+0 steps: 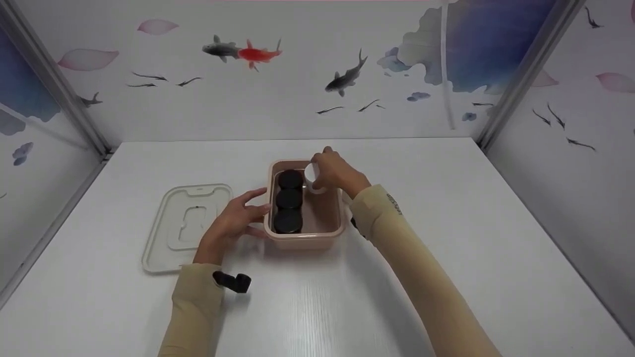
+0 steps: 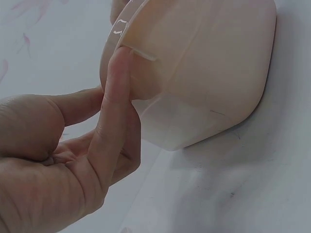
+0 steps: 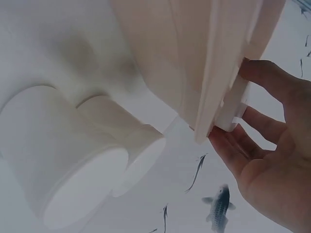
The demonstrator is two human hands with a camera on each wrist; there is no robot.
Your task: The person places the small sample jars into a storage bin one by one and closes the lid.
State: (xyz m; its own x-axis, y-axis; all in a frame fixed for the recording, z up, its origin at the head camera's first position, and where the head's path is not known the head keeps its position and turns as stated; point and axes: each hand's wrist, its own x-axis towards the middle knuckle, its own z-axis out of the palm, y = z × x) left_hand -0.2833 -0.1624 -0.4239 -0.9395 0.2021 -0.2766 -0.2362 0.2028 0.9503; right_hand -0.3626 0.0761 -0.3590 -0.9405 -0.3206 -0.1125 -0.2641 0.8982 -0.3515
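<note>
A pink plastic storage box (image 1: 303, 241) stands mid-table, with three round black-topped containers (image 1: 289, 200) in a row along its left side. The fingers of my left hand (image 1: 237, 214) are spread against the box's left wall. In the left wrist view one fingertip of that hand (image 2: 73, 150) presses just under the rim. My right hand (image 1: 338, 171) reaches over the far right corner and pinches a white round container (image 1: 311, 173), which is partly inside the box. From the right wrist, the hand (image 3: 277, 145) shows its fingers around that white piece above the rim.
A translucent lid (image 1: 171, 228) lies flat on the table left of the box, partly behind the left hand. Two white cylinders (image 3: 63, 150) stand beside the box in the right wrist view. Fish-printed panels (image 1: 297, 99) border the white table (image 1: 297, 307).
</note>
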